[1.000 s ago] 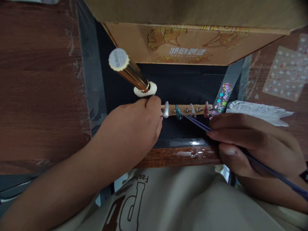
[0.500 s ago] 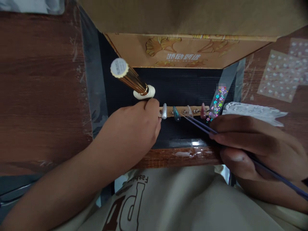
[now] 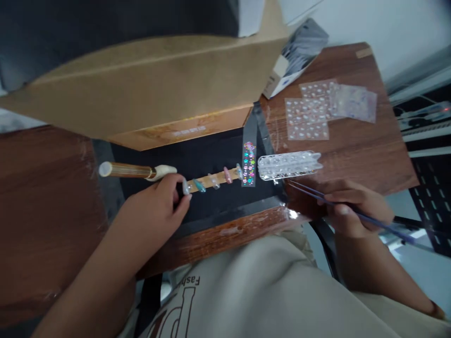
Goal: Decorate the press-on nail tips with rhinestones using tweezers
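Observation:
My left hand (image 3: 157, 206) is closed, its thumb and forefinger pinching the left end of a wooden strip (image 3: 221, 178). Several false nails stand along the strip, among them a teal nail (image 3: 200, 186) and a pink nail (image 3: 228, 175); a silvery one is at my fingertips. In my right hand (image 3: 355, 206) are tweezers (image 3: 310, 191), their slim tips apart, just below a clear plastic case (image 3: 289, 164). Whether the tips hold anything is too small to tell. A gold-handled tool (image 3: 127, 170) with a cream-coloured end lies just beyond my left hand.
A strip of colourful flower gems (image 3: 248, 164) lies between the nails and the case. Behind the black mat (image 3: 218, 206) stands a big cardboard box (image 3: 169, 94). Sticker sheets (image 3: 306, 117) and a box of packets (image 3: 303, 51) occupy the table's far right.
My right hand has carried the tweezers away from the nails, rightwards to the clear case. My view has swung right and tilted. My left hand still grips the strip.

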{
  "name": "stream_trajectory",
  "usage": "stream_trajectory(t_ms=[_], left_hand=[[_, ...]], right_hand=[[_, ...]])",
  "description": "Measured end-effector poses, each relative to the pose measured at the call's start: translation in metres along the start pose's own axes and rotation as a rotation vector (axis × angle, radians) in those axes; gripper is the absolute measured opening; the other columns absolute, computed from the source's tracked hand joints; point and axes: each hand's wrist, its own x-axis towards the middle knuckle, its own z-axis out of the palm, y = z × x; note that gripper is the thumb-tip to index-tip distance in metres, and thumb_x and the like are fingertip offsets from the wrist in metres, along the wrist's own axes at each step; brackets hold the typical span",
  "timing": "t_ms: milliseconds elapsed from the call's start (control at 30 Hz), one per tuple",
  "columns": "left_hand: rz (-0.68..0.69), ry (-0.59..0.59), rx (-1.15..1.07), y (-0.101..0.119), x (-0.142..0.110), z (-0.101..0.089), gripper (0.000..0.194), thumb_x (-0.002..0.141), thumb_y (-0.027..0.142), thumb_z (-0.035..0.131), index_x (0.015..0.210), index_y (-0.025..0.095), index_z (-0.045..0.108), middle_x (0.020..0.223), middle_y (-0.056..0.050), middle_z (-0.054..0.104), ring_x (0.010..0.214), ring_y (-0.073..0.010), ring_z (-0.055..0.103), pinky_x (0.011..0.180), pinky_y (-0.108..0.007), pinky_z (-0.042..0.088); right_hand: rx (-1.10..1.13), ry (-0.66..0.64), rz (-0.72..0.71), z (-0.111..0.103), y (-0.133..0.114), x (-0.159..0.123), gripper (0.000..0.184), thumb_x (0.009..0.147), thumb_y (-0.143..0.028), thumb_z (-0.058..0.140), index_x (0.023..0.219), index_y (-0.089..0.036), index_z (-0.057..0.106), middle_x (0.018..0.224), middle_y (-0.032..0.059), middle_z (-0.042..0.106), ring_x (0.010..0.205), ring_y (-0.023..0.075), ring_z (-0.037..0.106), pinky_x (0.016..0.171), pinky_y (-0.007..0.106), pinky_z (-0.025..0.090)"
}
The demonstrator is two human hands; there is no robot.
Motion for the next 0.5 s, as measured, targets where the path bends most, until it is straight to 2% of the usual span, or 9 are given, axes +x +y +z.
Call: stream_trajectory(t_ms=[67, 167, 367, 500], left_hand=[[-0.005, 0.001, -0.01, 0.0, 0.001, -0.003, 0.028, 0.093, 0.041, 0.042, 0.108, 0.02, 0.053, 0.078, -0.003, 0.064, 0.066, -0.0219, 0.062, 0.062, -0.032, 0.039], [-0.014, -0.011, -0.033, 0.004, 0.002, -0.007, 0.025, 0.091, 0.043, 0.043, 0.098, 0.021, 0.054, 0.074, -0.002, 0.062, 0.064, -0.0211, 0.06, 0.062, -0.032, 0.039], [-0.027, -0.017, -0.119, 0.005, 0.0, -0.009, 0.027, 0.09, 0.044, 0.048, 0.101, 0.021, 0.058, 0.078, -0.002, 0.064, 0.07, -0.0193, 0.06, 0.067, -0.031, 0.041], [-0.026, 0.016, -0.163, 0.002, -0.002, -0.006, 0.029, 0.09, 0.045, 0.051, 0.101, 0.021, 0.061, 0.078, -0.001, 0.065, 0.07, -0.0175, 0.059, 0.067, -0.029, 0.041]], right_hand=[[0.028, -0.051, -0.065, -0.002, 0.007, -0.005, 0.015, 0.085, -0.019, 0.062, 0.097, -0.02, 0.071, 0.073, 0.0031, 0.068, 0.062, 0.0172, 0.066, 0.051, 0.03, 0.053], [0.049, -0.04, -0.092, -0.001, 0.01, 0.0, 0.017, 0.086, -0.019, 0.061, 0.1, -0.022, 0.07, 0.072, 0.0025, 0.067, 0.06, 0.0174, 0.064, 0.053, 0.031, 0.054], [0.06, -0.093, -0.139, 0.001, 0.009, 0.009, 0.017, 0.086, -0.015, 0.06, 0.099, -0.019, 0.068, 0.074, 0.0037, 0.067, 0.062, 0.0166, 0.065, 0.052, 0.028, 0.05], [0.068, -0.126, -0.137, 0.002, 0.01, 0.007, 0.017, 0.084, -0.015, 0.062, 0.1, -0.018, 0.067, 0.077, 0.0046, 0.067, 0.066, 0.0179, 0.066, 0.057, 0.03, 0.053]])
